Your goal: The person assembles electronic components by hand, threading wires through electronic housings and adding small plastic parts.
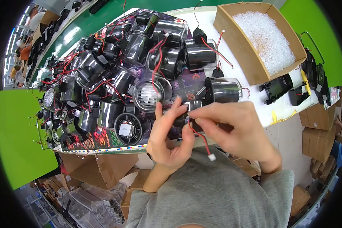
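My left hand [170, 138] is closed on a small black part with a red-and-black wire [202, 137]. That wire hangs down toward my grey shirt and ends in a white plug [211, 157]. My right hand [235, 127] pinches at the same part's top from the right; its exact grip point is hidden by the fingers. Just beyond my fingers stand a black cylinder with a clear sleeve [222, 90] and a clear-rimmed cup with a pale slotted face [147, 94]. A round black housing [128, 129] with a white square label lies left of my left hand.
Many black cylinders [136, 47] with red wires crowd the patterned mat on the left. An open cardboard box [239, 49] holds small clear plastic pieces at the far right. Black plastic housings [276, 89] lie near the right edge. Cardboard cartons [318, 142] stand below the table.
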Motion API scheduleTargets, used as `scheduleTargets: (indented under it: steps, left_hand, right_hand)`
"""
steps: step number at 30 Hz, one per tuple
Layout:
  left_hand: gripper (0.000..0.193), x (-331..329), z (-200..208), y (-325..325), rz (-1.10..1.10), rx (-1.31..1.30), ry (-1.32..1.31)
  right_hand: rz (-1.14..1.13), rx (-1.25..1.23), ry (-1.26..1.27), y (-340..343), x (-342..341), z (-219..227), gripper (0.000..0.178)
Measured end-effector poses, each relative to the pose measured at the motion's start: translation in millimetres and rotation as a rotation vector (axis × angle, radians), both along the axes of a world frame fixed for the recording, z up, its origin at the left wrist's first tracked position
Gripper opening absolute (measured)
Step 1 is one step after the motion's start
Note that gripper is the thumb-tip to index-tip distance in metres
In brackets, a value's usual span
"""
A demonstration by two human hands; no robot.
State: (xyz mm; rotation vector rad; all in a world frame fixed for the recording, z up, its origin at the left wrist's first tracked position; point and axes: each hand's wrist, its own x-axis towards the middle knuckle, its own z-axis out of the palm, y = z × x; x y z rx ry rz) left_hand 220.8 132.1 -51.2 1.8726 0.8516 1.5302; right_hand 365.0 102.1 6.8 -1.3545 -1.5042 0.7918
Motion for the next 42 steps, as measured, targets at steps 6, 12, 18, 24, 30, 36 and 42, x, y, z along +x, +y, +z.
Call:
scheduleTargets:
  steps: [6, 12, 18, 24, 30, 36, 42]
  left_hand:
    - [0.023, -5, 17, 7, -0.069, 0.126, 0.27]
    - [0.025, -5, 21, 7, -0.087, 0.101, 0.265]
    - [0.025, -7, 32, 12, -0.131, 0.09, 0.339]
    - [0.036, -4, 29, 15, -0.166, 0.162, 0.349]
    - [0.044, 3, 18, 6, -0.167, 0.132, 0.238]
    - [0.04, 14, 11, 6, -0.127, 0.298, 0.25]
    - [0.041, 18, 15, 9, -0.17, 0.327, 0.202]
  right_hand:
    - [0.228, -0.071, -0.366, 28, 28, 28, 0.006]
    - [0.368, 0.007, -0.545, 49, 42, 43, 0.008]
    - [0.387, -0.084, -0.413, 38, 52, 43, 0.013]
    - [0.044, -0.185, -0.139, -3, 31, 14, 0.028]
    - [-0.001, -0.074, 0.023, -26, 12, 2, 0.043]
    - [0.053, -0.042, -0.096, -19, 19, 9, 0.044]
    - [0.041, -0.124, -0.097, -17, 25, 17, 0.035]
